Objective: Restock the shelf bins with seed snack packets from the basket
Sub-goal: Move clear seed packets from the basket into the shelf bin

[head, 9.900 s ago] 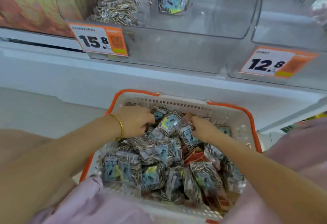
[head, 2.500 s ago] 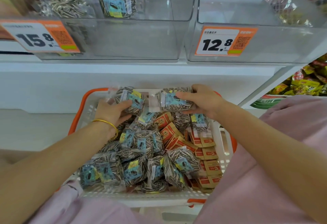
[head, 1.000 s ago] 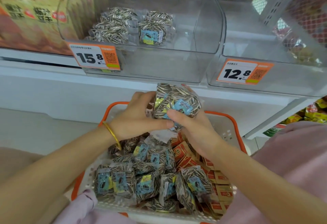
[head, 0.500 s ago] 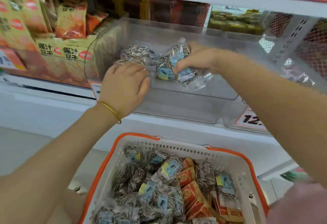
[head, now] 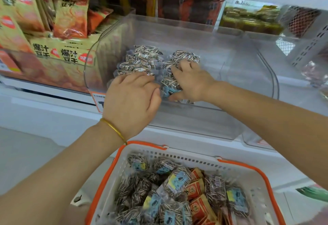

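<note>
Bin (head: 230, 65): clear, shelved, packets (head: 142, 59) piled at its left.
Left hand (head: 131, 100): our fingers together, flat on the pile, half hiding the tag (head: 99, 101).
Right hand (head: 191, 81): fingers spread, thumb beneath, clamping packets.
Basket (head: 177, 156): below us.
Bags (head: 71, 15): left of bin.

1. Price tag (head: 98, 103): mostly covered by left hand (head: 131, 100); only an orange edge and part of one digit are seen.
2. Second tag (head: 262, 142): only an orange corner is seen below the right forearm.
3. Packet (head: 168, 89) pinched by right hand (head: 192, 81): largely covered; blue label blurred, unreadable.
4. Left fingertips (head: 142, 79): smeared against heap (head: 140, 61); contact not resolved. Packets in heap cannot be counted.
5. Basket (head: 195, 159): near side cut off by bottom edge; lower packets buried; label print too small.
6. Bags (head: 16, 20): cut off by left edge.
7. Wrappers (head: 314, 73) at right edge: blurred, cut off, contents not identified.
8. Green item (head: 312, 192): partly hidden by forearm, not identified.
</note>
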### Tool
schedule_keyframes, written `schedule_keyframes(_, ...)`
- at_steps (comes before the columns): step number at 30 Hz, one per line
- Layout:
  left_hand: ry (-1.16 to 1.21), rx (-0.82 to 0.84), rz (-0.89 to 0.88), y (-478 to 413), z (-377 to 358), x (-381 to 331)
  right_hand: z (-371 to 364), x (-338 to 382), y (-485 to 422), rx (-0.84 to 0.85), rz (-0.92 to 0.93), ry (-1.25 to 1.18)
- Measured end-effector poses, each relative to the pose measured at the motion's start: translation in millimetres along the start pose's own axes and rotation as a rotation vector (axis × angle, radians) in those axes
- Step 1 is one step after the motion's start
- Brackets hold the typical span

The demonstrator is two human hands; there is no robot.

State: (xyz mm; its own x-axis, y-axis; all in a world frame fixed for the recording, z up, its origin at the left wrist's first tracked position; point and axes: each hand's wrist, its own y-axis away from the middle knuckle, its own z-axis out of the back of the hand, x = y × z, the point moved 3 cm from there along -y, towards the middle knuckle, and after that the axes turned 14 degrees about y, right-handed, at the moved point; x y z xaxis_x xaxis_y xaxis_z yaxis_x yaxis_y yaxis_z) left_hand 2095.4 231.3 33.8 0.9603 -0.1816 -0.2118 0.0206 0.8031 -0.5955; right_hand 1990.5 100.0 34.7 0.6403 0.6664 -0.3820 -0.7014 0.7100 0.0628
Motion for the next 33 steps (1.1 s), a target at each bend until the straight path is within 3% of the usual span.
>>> schedule_keyframes(18, 0.006, -0.012, 0.005, -0.2, 2.0, -2.3, 0.3, -3.3, 3.1, -0.099, 0.072, 0.183)
schedule_keyframes(29, 0.036, -0.025, -0.024, 1.5, 1.7, -0.2, 12.5, -14.8, 10.7, -0.06, -0.021, 0.058)
schedule_keyframes(33, 0.056, -0.135, -0.204, 10.6, 20.1, -15.6, 42.8, -16.3, 50.3, -0.31, -0.067, -0.088)
